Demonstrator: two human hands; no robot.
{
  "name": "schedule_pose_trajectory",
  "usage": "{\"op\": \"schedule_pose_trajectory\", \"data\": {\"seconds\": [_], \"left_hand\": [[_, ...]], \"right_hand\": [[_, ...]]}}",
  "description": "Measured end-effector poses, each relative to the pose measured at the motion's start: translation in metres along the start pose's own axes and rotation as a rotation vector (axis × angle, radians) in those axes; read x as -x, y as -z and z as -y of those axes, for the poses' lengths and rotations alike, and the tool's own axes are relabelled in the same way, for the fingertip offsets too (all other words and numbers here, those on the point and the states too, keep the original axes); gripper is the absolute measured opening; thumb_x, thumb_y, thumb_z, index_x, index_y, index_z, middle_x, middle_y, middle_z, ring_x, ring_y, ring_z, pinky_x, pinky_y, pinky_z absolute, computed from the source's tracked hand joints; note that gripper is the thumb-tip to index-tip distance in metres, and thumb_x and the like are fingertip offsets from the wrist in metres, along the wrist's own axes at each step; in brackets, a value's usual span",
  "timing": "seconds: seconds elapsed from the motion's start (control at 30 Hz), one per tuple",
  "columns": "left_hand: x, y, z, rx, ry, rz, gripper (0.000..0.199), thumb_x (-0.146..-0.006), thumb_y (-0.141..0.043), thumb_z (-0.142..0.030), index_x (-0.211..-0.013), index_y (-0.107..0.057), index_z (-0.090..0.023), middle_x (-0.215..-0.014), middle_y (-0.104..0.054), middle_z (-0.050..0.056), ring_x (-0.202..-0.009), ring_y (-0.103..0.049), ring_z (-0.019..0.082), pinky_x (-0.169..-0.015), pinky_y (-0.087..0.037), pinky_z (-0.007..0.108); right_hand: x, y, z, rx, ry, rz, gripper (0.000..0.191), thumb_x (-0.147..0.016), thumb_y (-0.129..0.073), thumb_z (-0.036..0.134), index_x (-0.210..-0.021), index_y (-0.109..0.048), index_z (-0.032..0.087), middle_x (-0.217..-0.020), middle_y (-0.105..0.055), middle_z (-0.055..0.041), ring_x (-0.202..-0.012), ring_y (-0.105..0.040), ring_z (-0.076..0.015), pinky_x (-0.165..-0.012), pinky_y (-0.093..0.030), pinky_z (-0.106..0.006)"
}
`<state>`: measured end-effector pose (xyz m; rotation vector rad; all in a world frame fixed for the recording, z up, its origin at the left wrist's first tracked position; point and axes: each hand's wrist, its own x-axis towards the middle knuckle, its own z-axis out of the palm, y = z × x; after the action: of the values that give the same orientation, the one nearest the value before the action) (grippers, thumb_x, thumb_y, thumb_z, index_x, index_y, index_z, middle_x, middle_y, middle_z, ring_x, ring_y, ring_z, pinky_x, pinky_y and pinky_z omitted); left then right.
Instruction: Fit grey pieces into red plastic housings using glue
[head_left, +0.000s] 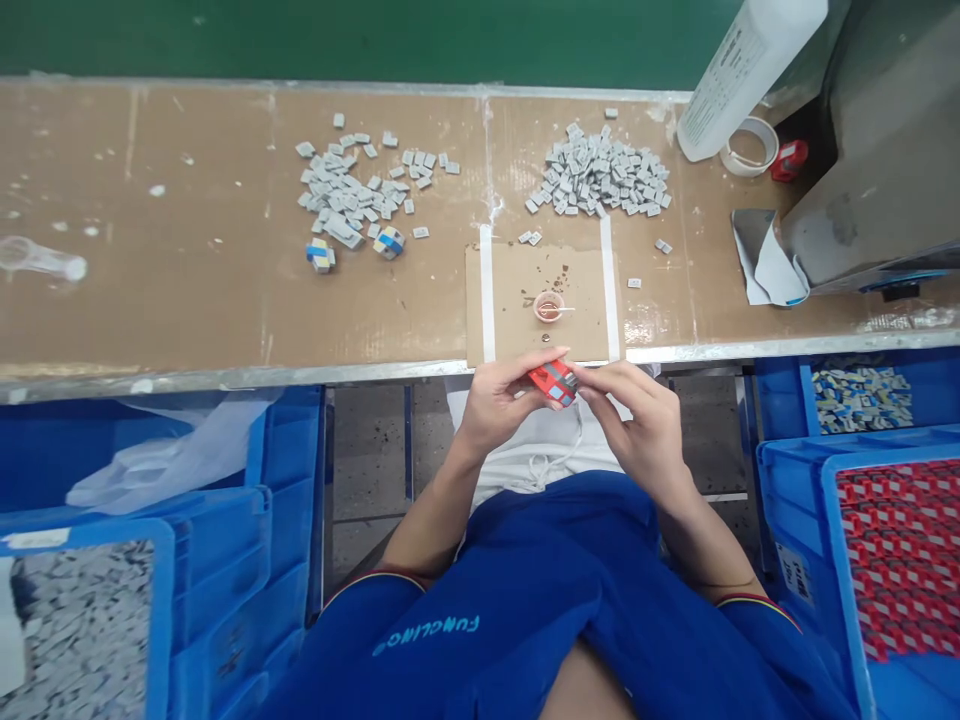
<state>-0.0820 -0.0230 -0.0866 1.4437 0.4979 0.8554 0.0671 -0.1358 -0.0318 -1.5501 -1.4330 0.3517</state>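
Just past the front edge of the workbench, my left hand point(495, 400) grips a small red plastic block point(553, 382) with grey and pale blue patches, thumb and fingers closed around it. My right hand point(637, 410) is pinched at the block's right end, beside a small dark grey part there. What lies between the right fingertips is too small to make out. Beyond my hands, a small clear cup point(549, 307) of amber liquid stands on a taped cardboard sheet point(517, 345), with a thin white stick across its rim.
Grey tiles lie in a right heap point(600, 172) and a left heap point(349, 190), with two yellow-blue blocks point(389, 242) near the left one. A white bottle point(750, 75), tape roll point(750, 147) and metal box point(877, 180) stand right. Blue crates point(795, 470) flank me.
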Motion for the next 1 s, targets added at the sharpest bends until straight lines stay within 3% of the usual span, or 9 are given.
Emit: {"op": "schedule_pose_trajectory", "data": {"seconds": [0.13, 0.27, 0.43, 0.63, 0.83, 1.0], "left_hand": [[-0.002, -0.005, -0.009, -0.12, -0.122, -0.001, 0.044, -0.082, -0.089, -0.035, -0.124, -0.079, -0.024, -0.099, -0.084, 0.006, -0.085, -0.079, 0.016, -0.075, -0.064, 0.022], [-0.005, -0.009, -0.017, -0.238, -0.273, -0.018, 0.04, -0.085, -0.086, -0.036, -0.123, -0.079, -0.024, -0.096, -0.084, 0.006, -0.082, -0.078, 0.016, -0.074, -0.063, 0.024], [-0.006, -0.006, -0.022, -0.294, -0.337, 0.053, 0.039, -0.087, -0.085, -0.027, -0.125, -0.079, -0.025, -0.098, -0.085, 0.006, -0.086, -0.08, 0.016, -0.083, -0.063, 0.023], [-0.007, -0.006, -0.017, -0.312, -0.326, 0.115, 0.043, -0.086, -0.085, -0.021, -0.128, -0.077, -0.024, -0.102, -0.085, 0.007, -0.089, -0.081, 0.017, -0.084, -0.064, 0.024], [-0.016, -0.006, -0.021, -0.339, -0.4, 0.201, 0.046, -0.091, -0.08, -0.023, -0.136, -0.072, -0.028, -0.113, -0.081, 0.01, -0.099, -0.078, 0.018, -0.087, -0.064, 0.027], [-0.008, -0.019, -0.03, -0.256, -0.272, 0.179, 0.059, -0.092, -0.08, -0.029, -0.148, -0.062, -0.025, -0.126, -0.076, 0.014, -0.112, -0.076, 0.022, -0.094, -0.065, 0.033]], "right_hand": [[0.002, 0.001, 0.006, 0.0, -0.03, -0.09, 0.029, -0.102, -0.059, 0.012, -0.121, -0.075, 0.026, -0.105, -0.078, -0.0068, -0.095, -0.076, -0.0181, -0.084, -0.064, -0.032], [0.006, 0.0, 0.014, 0.036, 0.013, -0.15, 0.027, -0.099, -0.06, 0.008, -0.116, -0.073, 0.025, -0.101, -0.077, -0.0067, -0.093, -0.076, -0.0176, -0.081, -0.064, -0.031], [0.012, -0.005, 0.013, 0.137, 0.074, -0.149, 0.024, -0.097, -0.057, 0.002, -0.106, -0.067, 0.022, -0.094, -0.072, -0.0072, -0.089, -0.073, -0.0179, -0.076, -0.061, -0.031], [0.017, -0.008, 0.004, 0.168, 0.061, -0.129, 0.022, -0.098, -0.054, 0.005, -0.101, -0.068, 0.022, -0.086, -0.07, -0.0054, -0.078, -0.069, -0.0165, -0.069, -0.058, -0.03], [0.016, 0.013, -0.004, -0.017, 0.1, -0.143, 0.027, -0.096, -0.062, 0.007, -0.116, -0.073, 0.023, -0.099, -0.076, -0.007, -0.088, -0.074, -0.0168, -0.075, -0.061, -0.029], [0.014, 0.029, -0.005, 0.047, 0.099, -0.143, 0.026, -0.097, -0.066, 0.01, -0.115, -0.076, 0.025, -0.093, -0.078, -0.0043, -0.079, -0.074, -0.0156, -0.069, -0.061, -0.028]]}}
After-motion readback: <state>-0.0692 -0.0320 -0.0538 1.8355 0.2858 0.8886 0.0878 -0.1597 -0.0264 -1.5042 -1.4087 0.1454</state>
